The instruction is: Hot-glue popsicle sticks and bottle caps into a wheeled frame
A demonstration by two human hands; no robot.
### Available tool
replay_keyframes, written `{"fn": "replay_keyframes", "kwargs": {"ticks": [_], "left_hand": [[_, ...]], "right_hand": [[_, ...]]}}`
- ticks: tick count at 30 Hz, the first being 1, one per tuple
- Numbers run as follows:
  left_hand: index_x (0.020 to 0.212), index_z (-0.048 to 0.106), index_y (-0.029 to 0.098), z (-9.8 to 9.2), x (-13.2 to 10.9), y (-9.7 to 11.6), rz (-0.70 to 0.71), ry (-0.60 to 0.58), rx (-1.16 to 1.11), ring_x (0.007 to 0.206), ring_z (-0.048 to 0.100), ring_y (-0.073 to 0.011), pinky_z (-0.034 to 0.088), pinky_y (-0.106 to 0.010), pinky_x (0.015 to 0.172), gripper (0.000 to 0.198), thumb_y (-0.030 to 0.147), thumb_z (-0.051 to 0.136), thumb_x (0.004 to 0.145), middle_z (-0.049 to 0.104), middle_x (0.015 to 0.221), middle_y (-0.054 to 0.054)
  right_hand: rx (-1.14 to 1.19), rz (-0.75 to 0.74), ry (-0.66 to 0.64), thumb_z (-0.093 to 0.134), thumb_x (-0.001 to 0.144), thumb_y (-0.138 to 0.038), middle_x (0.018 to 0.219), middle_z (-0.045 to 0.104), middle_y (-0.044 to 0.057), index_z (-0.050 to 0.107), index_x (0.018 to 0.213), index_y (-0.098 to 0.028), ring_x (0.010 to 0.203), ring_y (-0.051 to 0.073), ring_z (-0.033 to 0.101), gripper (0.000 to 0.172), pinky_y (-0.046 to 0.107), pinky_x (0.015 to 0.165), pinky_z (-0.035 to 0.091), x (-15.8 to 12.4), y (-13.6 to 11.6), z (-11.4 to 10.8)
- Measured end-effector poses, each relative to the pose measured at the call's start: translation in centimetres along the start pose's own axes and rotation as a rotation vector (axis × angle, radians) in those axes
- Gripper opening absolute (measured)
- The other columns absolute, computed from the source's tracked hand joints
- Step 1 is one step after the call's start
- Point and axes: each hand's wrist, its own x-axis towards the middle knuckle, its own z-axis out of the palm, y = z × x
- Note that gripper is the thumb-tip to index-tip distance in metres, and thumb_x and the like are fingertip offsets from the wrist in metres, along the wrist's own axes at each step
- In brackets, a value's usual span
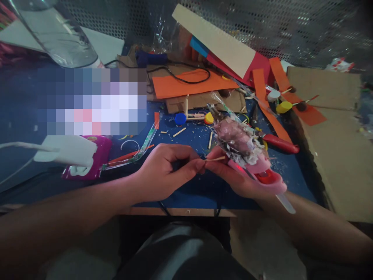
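Wooden stick (216,158), thin, pale and like a toothpick, lies level between the two hands above the front edge of a blue work mat (192,186). The left hand (166,171) is curled nearly closed, with thumb and forefinger pinching the stick's near end. The stick's far end touches a lumpy pinkish bundle (236,137) wrapped in crinkled clear film. The right hand (233,177) is cupped and closed around a pink plastic piece (264,177) from below, its thumb tip meeting the left fingertips at the stick. This smooth, glossy piece carries the bundle on top, has a red inset, and ends in a flat white tip.

No writing can be read. A pixelated block covers part of the mat at left, and the print on a shiny magenta packet (99,153) is too blurred to make out. A white plug block (68,151) rests on that packet.

Wood shavings and short stick pieces lie scattered on the mat. Beyond the hands are a blue bottle cap (180,118), a yellow cap (208,118), a red-handled tool (279,144), a matte orange paper sheet (189,83) and orange strips (262,101). Brown corrugated cardboard (329,128) lies at right. At top left stands a clear plastic container (55,35); its contents cannot be made out. Perforated metal mesh (262,19) forms the back wall.
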Motion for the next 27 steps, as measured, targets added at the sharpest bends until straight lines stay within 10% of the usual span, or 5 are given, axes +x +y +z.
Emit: {"fn": "replay_keyframes", "kwargs": {"ticks": [10,18,27], "left_hand": [[0.077,0.074,0.015,0.2,-0.1,-0.1,-0.078,0.004,-0.013,0.056,0.054,-0.0084,0.042,-0.017,0.051,0.027,0.025,0.061,0.098,0.062,0.060,0.003],[0.078,0.071,0.016,0.1,-0.1,-0.1,0.036,0.091,0.051,0.060,0.057,-0.0102,0.045,-0.020,0.056,0.029,0.029,0.062,0.102,0.066,0.063,0.001],[0.086,0.076,0.016,0.2,-0.1,-0.3,0.059,0.077,0.044,0.061,0.063,-0.0095,0.047,-0.018,0.057,0.023,0.028,0.066,0.103,0.070,0.067,0.001]], "right_hand": [[-0.008,0.037,-0.015,0.087,0.090,-0.039,0.083,0.083,0.000,0.082,0.091,-0.027,0.072,0.019,0.078,0.013,0.035,0.076,0.066,-0.1,0.8,0.1],[0.016,0.195,-0.070,0.089,0.084,-0.058,0.058,0.058,-0.006,0.074,0.086,-0.025,0.051,0.012,0.051,0.036,0.028,0.050,0.044,0.6,0.0,-0.3],[0.017,0.146,-0.066,0.080,0.089,-0.039,0.060,0.061,-0.006,0.069,0.076,-0.026,0.055,0.013,0.054,0.021,0.030,0.058,0.048,0.4,-0.6,-0.3]]}}
